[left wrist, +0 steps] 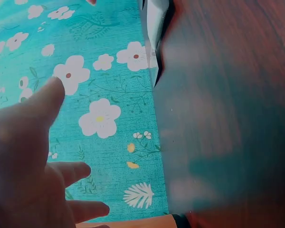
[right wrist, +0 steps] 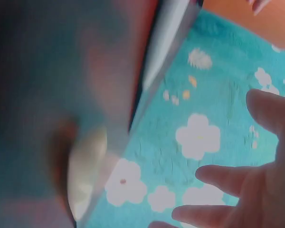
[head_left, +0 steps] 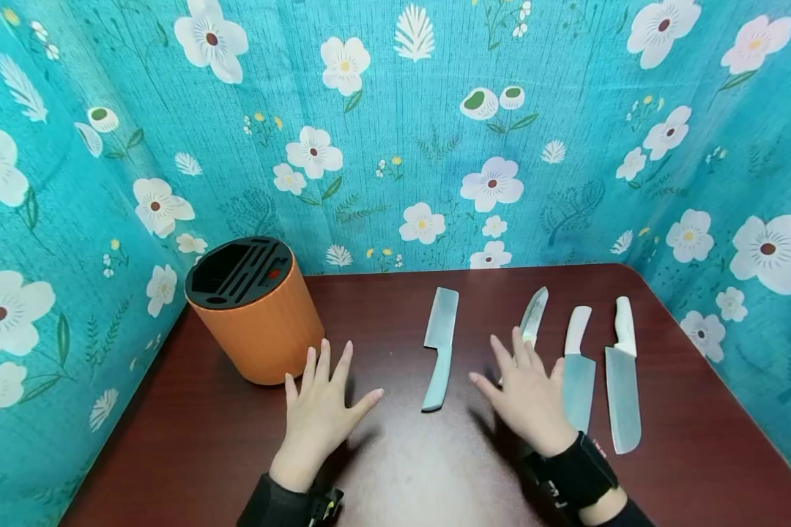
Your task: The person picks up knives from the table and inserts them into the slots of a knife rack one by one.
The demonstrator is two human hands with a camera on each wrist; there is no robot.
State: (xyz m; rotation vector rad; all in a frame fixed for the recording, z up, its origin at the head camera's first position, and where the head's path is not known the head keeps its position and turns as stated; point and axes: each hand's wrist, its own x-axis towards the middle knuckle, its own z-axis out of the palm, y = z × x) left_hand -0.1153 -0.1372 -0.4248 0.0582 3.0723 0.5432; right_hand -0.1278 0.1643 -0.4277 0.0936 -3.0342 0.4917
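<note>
My left hand (head_left: 319, 413) is spread with straight fingers just in front of an orange round knife block (head_left: 273, 322) with a black slotted top. It holds nothing. To its right lies a cleaver (head_left: 441, 337), its pale handle towards me. My right hand (head_left: 530, 395), fingers also spread, is over the lower part of a narrower knife (head_left: 534, 311) whose blade points away; the hand hides most of its handle. Whether it touches that knife I cannot tell. In the right wrist view, a blurred whitish handle (right wrist: 85, 175) lies apart from the fingers (right wrist: 223, 180).
Right of that hand lie two broad-bladed knives, one (head_left: 578, 388) partly behind the wrist and another (head_left: 622, 395) farther right, white handles pointing away. All lie on a dark reddish-brown table (head_left: 382, 315). A turquoise flowered cloth (head_left: 395, 146) hangs around its back and sides.
</note>
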